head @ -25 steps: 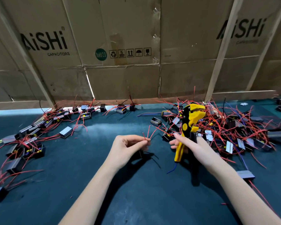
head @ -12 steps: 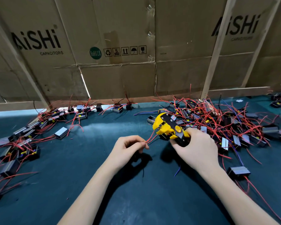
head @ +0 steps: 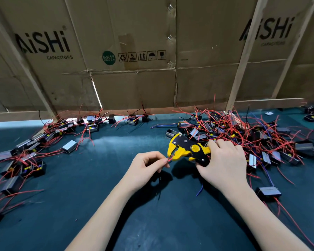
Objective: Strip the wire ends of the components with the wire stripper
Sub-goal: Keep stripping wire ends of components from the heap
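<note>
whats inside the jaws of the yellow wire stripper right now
The ends of thin red wires, pinched by the left hand, reach into the wire stripper, which the right hand grips. The tips themselves are hidden by the yellow head.

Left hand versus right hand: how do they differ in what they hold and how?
The left hand pinches thin red wire ends between its fingertips; the right hand wraps around the handles of the yellow and black wire stripper. The left hand is over bare mat; the right hand is beside the tangled pile of components. Both meet at the stripper's head.
</note>
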